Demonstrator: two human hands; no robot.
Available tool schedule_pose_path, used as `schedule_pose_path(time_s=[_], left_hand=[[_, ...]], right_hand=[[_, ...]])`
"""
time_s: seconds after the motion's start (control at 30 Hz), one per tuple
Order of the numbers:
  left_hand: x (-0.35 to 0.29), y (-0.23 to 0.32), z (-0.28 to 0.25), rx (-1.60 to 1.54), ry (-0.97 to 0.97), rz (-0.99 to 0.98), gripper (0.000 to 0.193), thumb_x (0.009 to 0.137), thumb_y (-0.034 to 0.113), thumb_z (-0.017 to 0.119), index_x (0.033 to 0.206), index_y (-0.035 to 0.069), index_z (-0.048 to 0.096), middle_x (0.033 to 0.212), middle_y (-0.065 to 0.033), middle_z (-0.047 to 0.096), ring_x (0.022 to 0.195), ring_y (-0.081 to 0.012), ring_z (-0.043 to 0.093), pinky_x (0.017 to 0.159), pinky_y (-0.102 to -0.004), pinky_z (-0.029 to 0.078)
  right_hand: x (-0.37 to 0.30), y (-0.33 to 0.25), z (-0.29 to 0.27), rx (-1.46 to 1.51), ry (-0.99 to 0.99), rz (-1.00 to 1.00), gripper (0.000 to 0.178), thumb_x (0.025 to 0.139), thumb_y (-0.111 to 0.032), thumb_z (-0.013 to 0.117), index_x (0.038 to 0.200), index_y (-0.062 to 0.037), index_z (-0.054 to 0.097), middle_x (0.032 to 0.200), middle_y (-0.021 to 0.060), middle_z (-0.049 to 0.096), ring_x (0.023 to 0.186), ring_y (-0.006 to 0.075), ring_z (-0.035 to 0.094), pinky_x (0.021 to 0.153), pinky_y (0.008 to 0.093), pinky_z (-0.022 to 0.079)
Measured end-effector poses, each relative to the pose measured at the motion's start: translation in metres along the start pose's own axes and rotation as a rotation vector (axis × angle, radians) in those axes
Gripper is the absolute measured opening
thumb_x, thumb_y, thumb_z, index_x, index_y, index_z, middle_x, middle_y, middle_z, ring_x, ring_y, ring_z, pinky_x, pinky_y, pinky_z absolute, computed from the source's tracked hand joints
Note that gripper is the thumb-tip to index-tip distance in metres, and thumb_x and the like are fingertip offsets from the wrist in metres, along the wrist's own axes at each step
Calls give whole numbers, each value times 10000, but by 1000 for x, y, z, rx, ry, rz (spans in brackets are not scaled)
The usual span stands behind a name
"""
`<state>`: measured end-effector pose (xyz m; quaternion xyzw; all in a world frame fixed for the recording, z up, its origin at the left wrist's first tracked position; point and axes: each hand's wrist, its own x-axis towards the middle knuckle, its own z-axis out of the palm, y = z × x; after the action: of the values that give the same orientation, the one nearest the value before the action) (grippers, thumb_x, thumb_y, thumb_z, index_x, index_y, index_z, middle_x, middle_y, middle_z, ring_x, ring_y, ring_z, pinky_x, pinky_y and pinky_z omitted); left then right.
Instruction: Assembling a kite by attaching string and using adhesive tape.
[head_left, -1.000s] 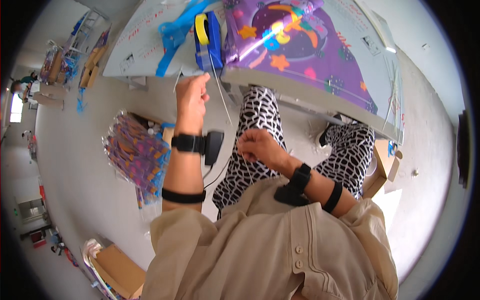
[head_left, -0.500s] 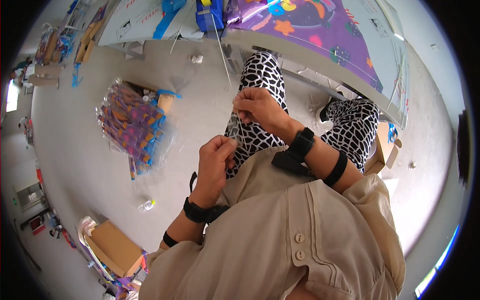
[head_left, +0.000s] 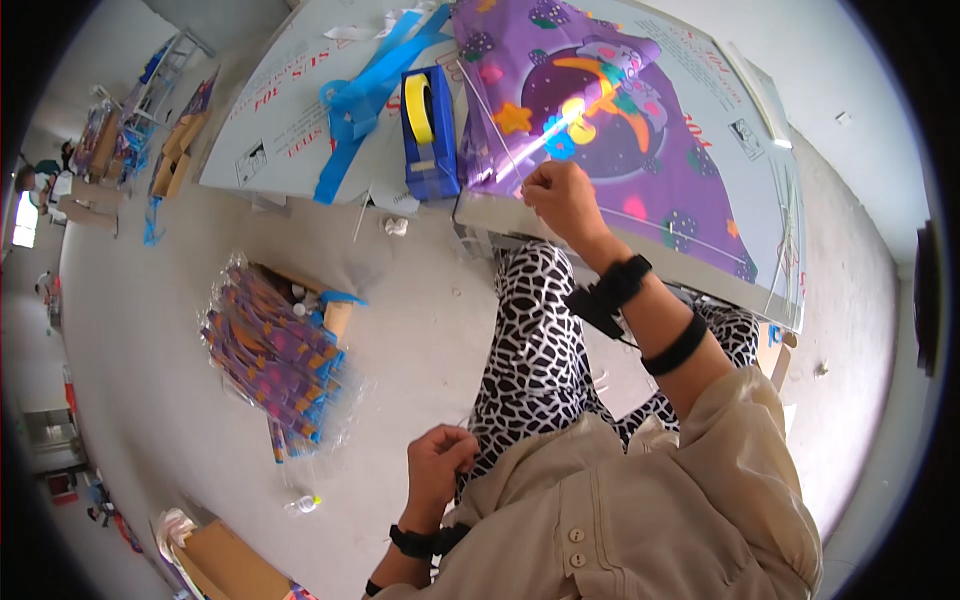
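My right hand (head_left: 562, 208) is at the front edge of the table, its fingers pinched at the near end of a thin pale rod (head_left: 487, 112). The rod slants across a purple printed sheet (head_left: 640, 195) with stars, a moon and cartoon figures. My left hand (head_left: 440, 468) is low beside my thigh, its fingers curled together; whatever they may hold is hidden. To the left of the sheet stands a blue tape dispenser (head_left: 432, 165) with a yellow roll. Blue strips (head_left: 352, 125) lie further left.
The table (head_left: 275, 120) has a grey, printed covering. Thin rods (head_left: 795, 195) lie at its right end. On the floor at left are a pile of purple printed pieces in clear wrap (head_left: 265, 355), a clear bottle (head_left: 303, 504) and an open cardboard box (head_left: 230, 565). A person (head_left: 45, 190) is far left.
My right hand has moved from above my lap forward to the table edge. The left hand has stayed low near my thigh, and the two are now apart. My view has tilted toward the table.
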<state>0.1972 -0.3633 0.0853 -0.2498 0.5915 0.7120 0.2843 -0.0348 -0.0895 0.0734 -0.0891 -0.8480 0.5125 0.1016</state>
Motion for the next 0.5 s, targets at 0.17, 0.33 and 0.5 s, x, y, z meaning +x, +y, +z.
schedule_pose_path(time_s=[0.17, 0.33, 0.5], left_hand=[[2, -2, -9, -21, 24, -26, 60, 785, -9, 659, 832, -41, 640, 681, -41, 613, 549, -83, 517, 511, -202, 399], [4, 1, -9, -96, 34, -104, 177, 775, -17, 688, 946, -44, 652, 714, -47, 640, 558, -76, 527, 523, -194, 416], [0, 3, -10, -90, -8, -140, 192, 779, -28, 686, 967, -43, 651, 730, -41, 645, 570, -68, 527, 537, -188, 420]], right_hand=[[82, 20, 31, -150, 2, -29, 122, 676, -89, 597, 698, 15, 658, 717, 219, 636, 695, 378, 637, 652, 408, 510], [104, 16, 50, -217, 77, -22, 135, 702, -114, 625, 733, 9, 673, 738, 212, 649, 704, 359, 648, 657, 395, 519], [76, -11, 61, 122, -153, 98, 194, 777, -166, 677, 731, 22, 653, 673, 79, 636, 567, 155, 602, 497, 291, 440]])
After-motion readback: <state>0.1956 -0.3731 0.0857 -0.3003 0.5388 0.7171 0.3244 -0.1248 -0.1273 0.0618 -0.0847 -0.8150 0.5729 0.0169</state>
